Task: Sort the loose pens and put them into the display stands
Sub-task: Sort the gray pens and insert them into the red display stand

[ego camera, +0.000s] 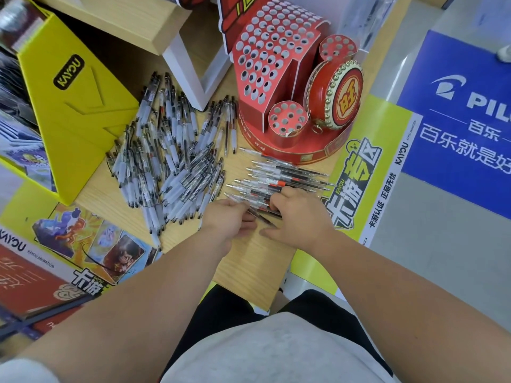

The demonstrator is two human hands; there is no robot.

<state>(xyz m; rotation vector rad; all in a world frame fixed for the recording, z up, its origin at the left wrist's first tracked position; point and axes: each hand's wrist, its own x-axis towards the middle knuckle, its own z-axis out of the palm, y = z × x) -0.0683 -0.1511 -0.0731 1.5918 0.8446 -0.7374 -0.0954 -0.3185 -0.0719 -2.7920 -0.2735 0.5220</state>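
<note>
Left hand (229, 219) and right hand (300, 219) gripping row of pens (284, 175) on counter (262, 258), pen heap (171, 161) left, red holed stand (265, 78) far.

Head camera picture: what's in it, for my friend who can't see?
A person's left hand pinches pens from a neat row on a wooden table; the right hand rests on that row. A big heap of pens lies to the left, and a red display stand with empty-looking holes stands behind.

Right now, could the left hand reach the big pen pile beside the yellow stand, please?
Probably yes: the pen pile lies just left of the left hand, nothing between them, though it pinches a pen.
</note>
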